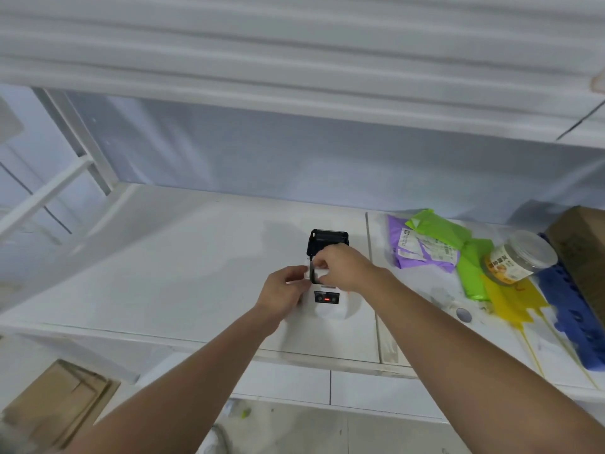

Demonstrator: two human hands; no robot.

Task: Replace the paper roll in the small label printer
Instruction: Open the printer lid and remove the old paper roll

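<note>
My two bare forearms fill the bottom of the view and reach up to the small white label printer (pixel 327 303) on the white shelf (pixel 163 273). My left hand (pixel 285 288) curls against the printer's left side, fingers pressed together at the edge of the open paper bay. My right hand (pixel 340 267) comes over from the right, fingertips pinching something white at the bay; I cannot tell whether it is the roll or loose paper. Just beyond my right hand the printer's black lid (pixel 328 241) stands flipped up. Just below both hands a dark panel on the printer's front shows a red light (pixel 326 299). Well right of my right hand lie a purple mailer bag with a white printed label (pixel 422 249), too blurred to read, a green plastic bag (pixel 458 253), a clear plastic jar with an orange label (pixel 515 258) in unreadable characters, a yellow sheet (pixel 515 303), and a blue plastic piece (pixel 569 316).
</note>
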